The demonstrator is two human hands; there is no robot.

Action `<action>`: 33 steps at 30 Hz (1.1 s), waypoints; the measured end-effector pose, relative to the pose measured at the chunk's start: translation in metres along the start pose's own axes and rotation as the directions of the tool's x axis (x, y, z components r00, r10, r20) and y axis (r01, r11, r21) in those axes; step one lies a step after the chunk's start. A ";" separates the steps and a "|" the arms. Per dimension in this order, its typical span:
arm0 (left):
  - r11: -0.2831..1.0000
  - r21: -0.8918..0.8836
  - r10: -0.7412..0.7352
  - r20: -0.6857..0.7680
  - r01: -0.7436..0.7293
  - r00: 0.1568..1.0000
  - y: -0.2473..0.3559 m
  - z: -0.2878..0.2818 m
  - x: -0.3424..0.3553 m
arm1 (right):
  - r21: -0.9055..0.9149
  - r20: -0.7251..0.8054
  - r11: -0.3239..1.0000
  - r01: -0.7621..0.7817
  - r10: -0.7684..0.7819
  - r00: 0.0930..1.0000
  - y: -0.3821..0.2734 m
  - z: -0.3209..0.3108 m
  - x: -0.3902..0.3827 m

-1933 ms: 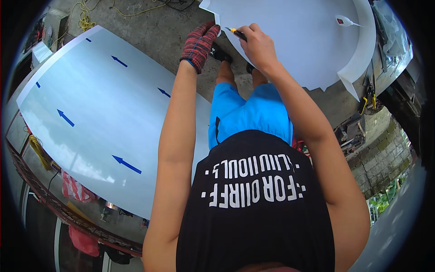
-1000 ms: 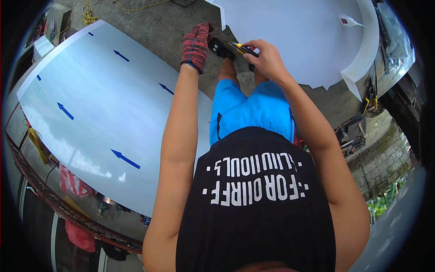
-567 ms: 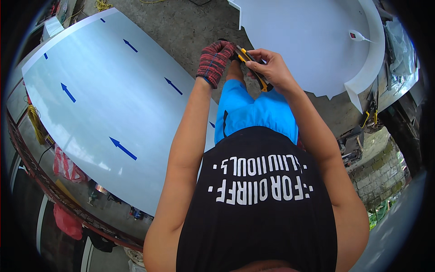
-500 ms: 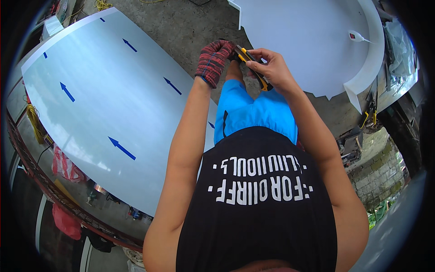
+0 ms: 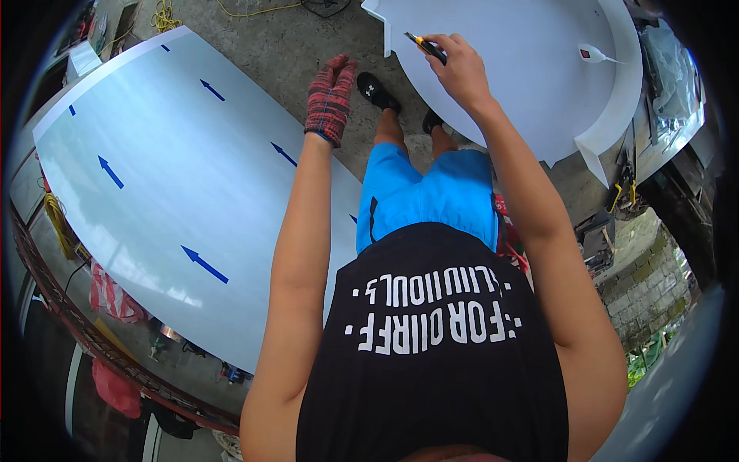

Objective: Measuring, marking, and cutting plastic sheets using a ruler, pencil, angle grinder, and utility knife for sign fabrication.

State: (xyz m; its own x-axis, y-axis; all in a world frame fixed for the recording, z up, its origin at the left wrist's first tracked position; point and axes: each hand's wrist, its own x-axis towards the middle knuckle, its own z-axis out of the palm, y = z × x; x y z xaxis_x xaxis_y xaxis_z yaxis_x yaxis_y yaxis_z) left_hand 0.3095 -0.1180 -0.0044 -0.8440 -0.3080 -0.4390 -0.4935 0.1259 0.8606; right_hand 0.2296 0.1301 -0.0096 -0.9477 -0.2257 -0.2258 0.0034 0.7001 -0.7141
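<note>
My right hand (image 5: 462, 73) is bare and closed around a black and yellow utility knife (image 5: 428, 49). The knife's tip points to the far left, and the hand is over the near left part of a large white rounded panel (image 5: 508, 92) with a raised rim. To the left, my left hand (image 5: 329, 104) wears a red and black knitted glove. It holds nothing, with its fingers stretched forward above the concrete floor. Beside it lies a wide, pale, glossy sheet (image 5: 169, 169) marked with blue arrows.
A white bottle with a thin nozzle (image 5: 593, 54) lies on the white panel. Yellow-handled pliers (image 5: 625, 189) and clear plastic (image 5: 670, 77) are at the right. Yellow cord (image 5: 163, 15) lies on the floor at the far left. My feet stand between the sheet and the panel.
My hands have come apart. The right one has carried the utility knife forward over the white panel's edge; the gloved left one has moved left, away from the knife.
</note>
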 end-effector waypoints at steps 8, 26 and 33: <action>0.998 0.060 -0.009 0.104 0.003 0.994 0.045 0.039 0.019 | -0.161 0.027 0.987 0.013 -0.009 1.000 -0.013 0.024 0.023; 0.984 0.177 -0.043 0.090 0.026 0.995 0.041 0.042 0.027 | -0.160 0.197 0.984 0.084 -0.052 0.979 -0.002 0.030 -0.037; 0.990 0.141 -0.036 0.094 0.022 0.995 0.037 0.042 0.026 | -0.224 0.027 0.972 0.065 -0.061 0.998 -0.007 0.015 0.014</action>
State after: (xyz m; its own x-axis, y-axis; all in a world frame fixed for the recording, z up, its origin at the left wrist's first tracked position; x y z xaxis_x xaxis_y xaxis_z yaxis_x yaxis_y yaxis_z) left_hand 0.2599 -0.0813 0.0052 -0.8420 -0.2220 -0.4917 -0.5367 0.2509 0.8056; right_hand 0.2211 0.1119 -0.0175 -0.9370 -0.2861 -0.2003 -0.1300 0.8180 -0.5604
